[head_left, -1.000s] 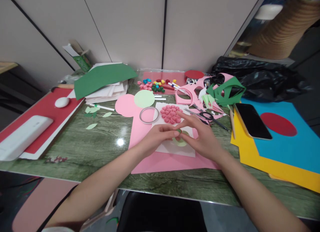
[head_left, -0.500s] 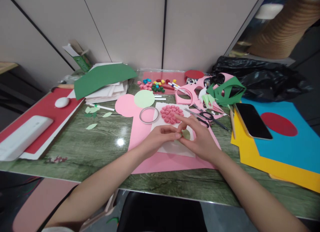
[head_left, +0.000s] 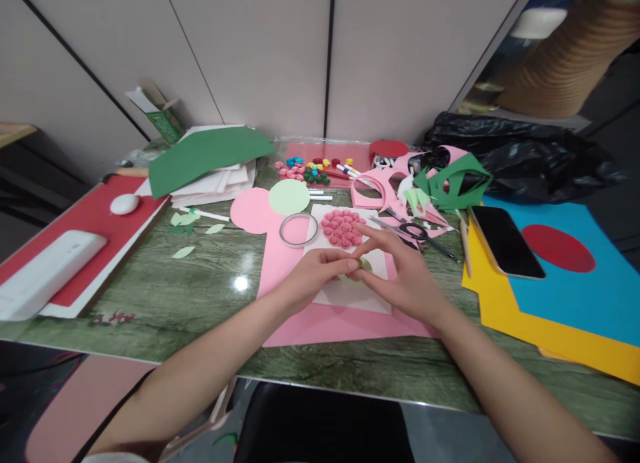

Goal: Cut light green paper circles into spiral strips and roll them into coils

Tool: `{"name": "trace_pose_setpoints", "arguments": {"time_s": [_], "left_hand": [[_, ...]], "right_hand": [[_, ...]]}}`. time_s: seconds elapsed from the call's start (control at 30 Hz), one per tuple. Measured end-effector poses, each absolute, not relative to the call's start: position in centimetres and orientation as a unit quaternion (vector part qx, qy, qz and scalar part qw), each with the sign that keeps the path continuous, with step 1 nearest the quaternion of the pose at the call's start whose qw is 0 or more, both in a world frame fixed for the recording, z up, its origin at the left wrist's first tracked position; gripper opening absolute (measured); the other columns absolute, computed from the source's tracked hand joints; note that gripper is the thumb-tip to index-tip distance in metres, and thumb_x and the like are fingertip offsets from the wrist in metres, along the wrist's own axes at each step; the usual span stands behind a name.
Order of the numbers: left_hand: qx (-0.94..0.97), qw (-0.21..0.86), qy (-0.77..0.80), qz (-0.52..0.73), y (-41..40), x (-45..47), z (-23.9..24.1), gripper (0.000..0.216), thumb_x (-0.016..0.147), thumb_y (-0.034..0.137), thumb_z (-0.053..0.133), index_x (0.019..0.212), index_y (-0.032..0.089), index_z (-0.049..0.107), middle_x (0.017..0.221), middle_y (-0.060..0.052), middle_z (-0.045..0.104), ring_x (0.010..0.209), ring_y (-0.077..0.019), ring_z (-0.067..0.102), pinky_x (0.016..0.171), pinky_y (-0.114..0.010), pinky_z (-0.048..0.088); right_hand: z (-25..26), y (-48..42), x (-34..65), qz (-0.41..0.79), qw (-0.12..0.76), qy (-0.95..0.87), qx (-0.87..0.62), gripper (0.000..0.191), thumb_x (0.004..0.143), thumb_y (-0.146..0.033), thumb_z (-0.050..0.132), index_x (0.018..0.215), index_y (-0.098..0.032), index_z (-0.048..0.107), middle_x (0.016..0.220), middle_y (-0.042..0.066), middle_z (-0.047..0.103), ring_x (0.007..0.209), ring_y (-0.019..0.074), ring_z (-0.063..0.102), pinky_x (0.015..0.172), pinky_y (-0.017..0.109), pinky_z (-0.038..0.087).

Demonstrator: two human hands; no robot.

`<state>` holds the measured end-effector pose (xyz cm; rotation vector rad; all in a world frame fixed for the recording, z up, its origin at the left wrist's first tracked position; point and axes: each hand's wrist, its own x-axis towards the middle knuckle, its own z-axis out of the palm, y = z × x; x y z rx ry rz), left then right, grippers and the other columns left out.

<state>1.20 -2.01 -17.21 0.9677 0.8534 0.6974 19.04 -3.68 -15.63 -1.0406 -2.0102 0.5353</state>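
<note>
My left hand (head_left: 313, 276) and my right hand (head_left: 400, 276) meet fingertip to fingertip over a white sheet (head_left: 357, 293) that lies on a pink sheet (head_left: 320, 320). Together they pinch a small pale green paper piece (head_left: 361, 268), mostly hidden by the fingers. The fingers of both hands are closed on it, with my right index finger stretched forward. Just beyond my fingertips, a cluster of rolled pink paper pieces (head_left: 343, 227) sits on the white sheet.
A clear tape ring (head_left: 299, 229), pink (head_left: 250, 211) and light green paper circles (head_left: 289, 196), and scissors (head_left: 415, 233) lie nearby. A phone (head_left: 505, 240) rests on yellow (head_left: 530, 326) and blue sheets (head_left: 595, 296) at right. Green paper (head_left: 205, 153) and a white mouse (head_left: 124, 203) lie left.
My hands have shifted slightly on the green piece. It showed more half a second ago and is now mostly covered by my fingers. Nothing else on the table moved.
</note>
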Motion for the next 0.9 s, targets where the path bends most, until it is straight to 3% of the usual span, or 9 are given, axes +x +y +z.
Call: {"name": "trace_pose_setpoints", "arguments": {"time_s": [0.23, 0.47, 0.9], "left_hand": [[0.469, 0.727, 0.393, 0.312, -1.90, 1.01, -17.14, 0.019, 0.074, 0.035, 0.072, 0.076, 0.017, 0.072, 0.077, -0.004, 0.069, 0.079, -0.0162, 0.057, 0.081, -0.031, 0.038], [0.426, 0.752, 0.383, 0.327, -2.02, 1.11, -17.21, 0.016, 0.071, 0.030, 0.076, 0.081, 0.018, 0.074, 0.079, -0.003, 0.069, 0.078, -0.0143, 0.057, 0.079, -0.029, 0.038], [0.398, 0.764, 0.382, 0.334, -2.34, 1.48, -17.21, 0.018, 0.068, 0.028, 0.078, 0.081, 0.016, 0.074, 0.081, -0.004, 0.070, 0.077, -0.0142, 0.057, 0.079, -0.030, 0.038]], "right_hand": [[-15.53, -3.51, 19.32, 0.225, 0.365, -0.807, -0.406, 0.059, 0.087, -0.020, 0.060, 0.140, -0.033, 0.038, 0.105, 0.001, 0.072, 0.111, 0.0232, 0.060, 0.100, 0.046, 0.041], [-15.77, -3.53, 19.07, 0.171, 0.381, -0.805, -0.422, 0.062, 0.084, -0.013, 0.060, 0.139, -0.033, 0.039, 0.094, -0.001, 0.072, 0.094, 0.0235, 0.059, 0.097, 0.048, 0.041], [-15.83, -3.66, 18.68, 0.159, 0.391, -0.804, -0.418, 0.059, 0.082, -0.010, 0.059, 0.133, -0.034, 0.043, 0.086, -0.001, 0.066, 0.084, 0.0215, 0.058, 0.083, 0.042, 0.046]]}}
